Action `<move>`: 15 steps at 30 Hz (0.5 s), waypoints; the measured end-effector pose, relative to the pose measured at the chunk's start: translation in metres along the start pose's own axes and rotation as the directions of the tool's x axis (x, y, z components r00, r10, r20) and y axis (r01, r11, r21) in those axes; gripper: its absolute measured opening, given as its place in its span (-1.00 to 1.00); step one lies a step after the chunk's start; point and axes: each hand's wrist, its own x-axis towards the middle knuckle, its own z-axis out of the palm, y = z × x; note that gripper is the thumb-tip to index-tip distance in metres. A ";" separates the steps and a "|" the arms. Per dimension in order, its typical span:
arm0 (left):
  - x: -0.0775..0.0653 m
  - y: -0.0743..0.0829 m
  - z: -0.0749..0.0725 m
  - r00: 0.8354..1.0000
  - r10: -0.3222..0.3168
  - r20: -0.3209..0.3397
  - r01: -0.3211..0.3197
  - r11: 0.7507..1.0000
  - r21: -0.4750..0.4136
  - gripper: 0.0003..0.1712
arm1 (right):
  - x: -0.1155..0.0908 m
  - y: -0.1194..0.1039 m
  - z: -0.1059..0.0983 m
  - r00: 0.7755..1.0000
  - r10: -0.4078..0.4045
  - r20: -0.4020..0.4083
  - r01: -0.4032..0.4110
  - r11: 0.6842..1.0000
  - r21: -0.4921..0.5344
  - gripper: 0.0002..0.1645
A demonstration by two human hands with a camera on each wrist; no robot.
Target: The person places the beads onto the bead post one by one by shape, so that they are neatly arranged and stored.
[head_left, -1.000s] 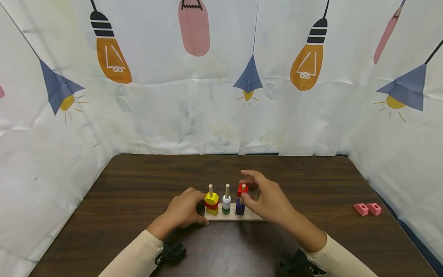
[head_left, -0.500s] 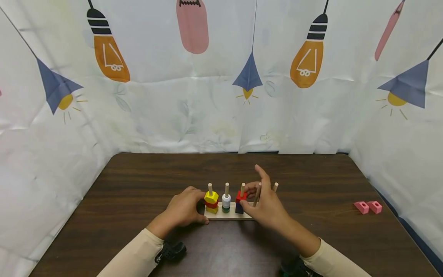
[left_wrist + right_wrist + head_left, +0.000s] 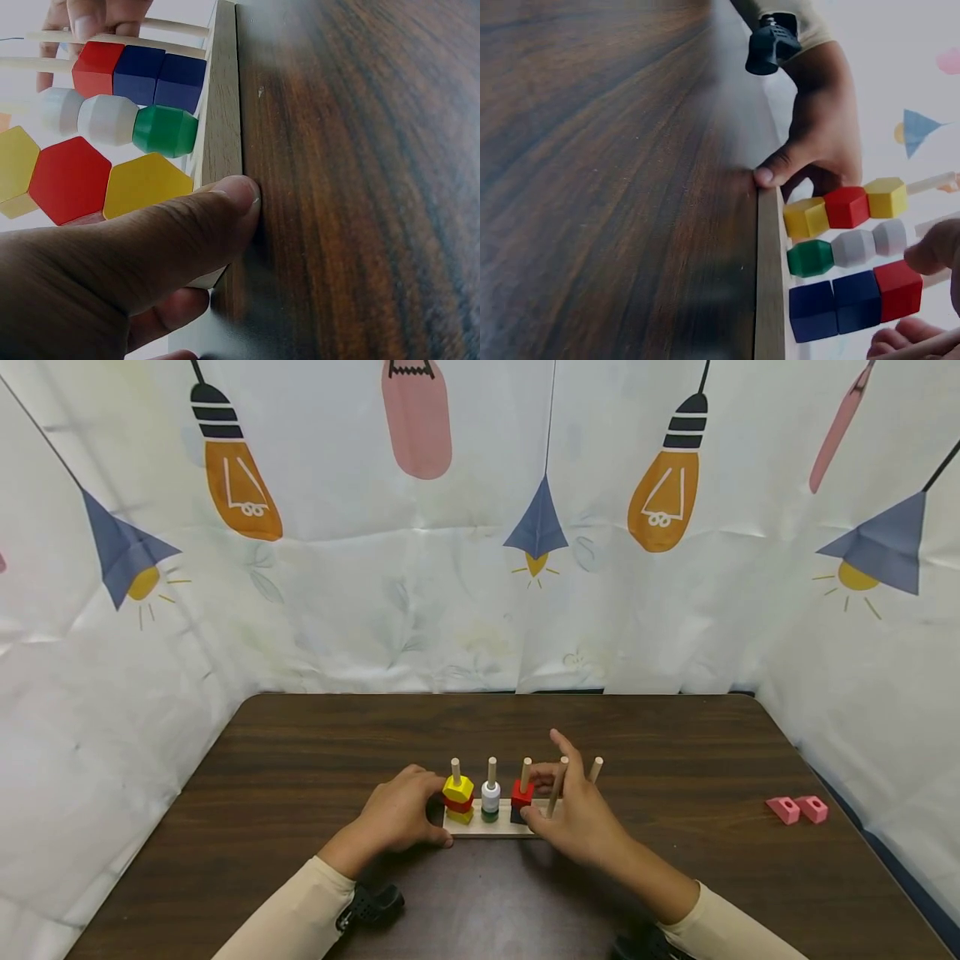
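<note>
My left hand grips the left end of a wooden peg board, its thumb along the front edge. My right hand pinches a red cube between thumb and fingers, index finger raised. This cube sits on the third peg, flush against two stacked blue cubes. On the leftmost peg are yellow, red and yellow hexagonal blocks. The second peg carries a green bead below two white beads. Two bare pegs stand at the right, partly behind my right hand.
Two pink blocks with holes lie near the right side of the dark wooden table. A white curtain printed with lamps and bulbs hangs behind and on both sides.
My right hand has lowered the red cube down the third peg onto the blue cubes, and its index finger has lifted. The left hand has stayed on the board's end.
</note>
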 end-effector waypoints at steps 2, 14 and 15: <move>0.000 0.000 0.000 1.000 -0.003 0.002 0.003 1.000 -0.002 -0.29 | -0.003 0.002 -0.003 0.999 0.001 0.035 -0.001 1.000 -0.018 0.35; 0.000 0.001 0.000 1.000 -0.004 0.002 0.004 1.000 -0.011 -0.28 | -0.032 0.022 -0.023 0.936 0.030 0.349 0.045 0.978 -0.204 0.29; 0.000 0.001 0.000 1.000 -0.004 0.001 0.004 1.000 -0.011 -0.28 | -0.034 0.023 -0.025 0.931 0.042 0.362 0.042 0.975 -0.220 0.27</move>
